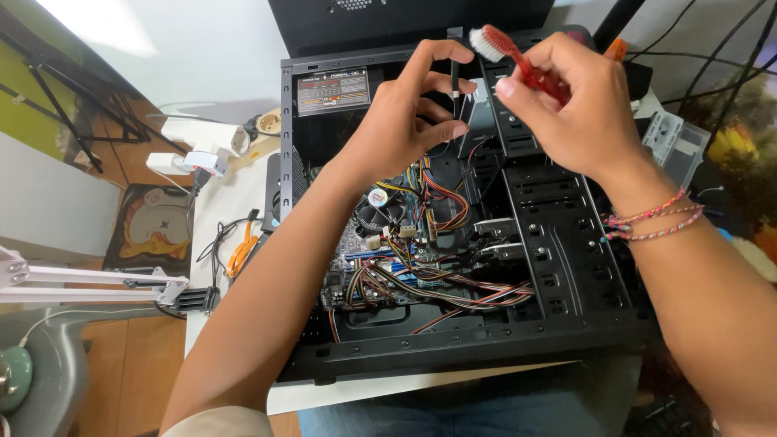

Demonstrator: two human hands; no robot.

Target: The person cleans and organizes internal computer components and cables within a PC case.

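White desk (243, 182), wooden floor | open black metal computer case (566, 324) | our right hand (579, 109) grips red-handled white-bristled toothbrush (506, 48) | our left hand (409, 113) pinches thin black cable (455, 81)

The red toothbrush (518, 55) handle disappears inside the right hand (571, 97). The left hand (409, 113) covers part of the thin black cable (455, 81) it pinches. The computer case (566, 267) hides most of the tabletop (235, 194), and the power supply (332, 91) label is too small to read.
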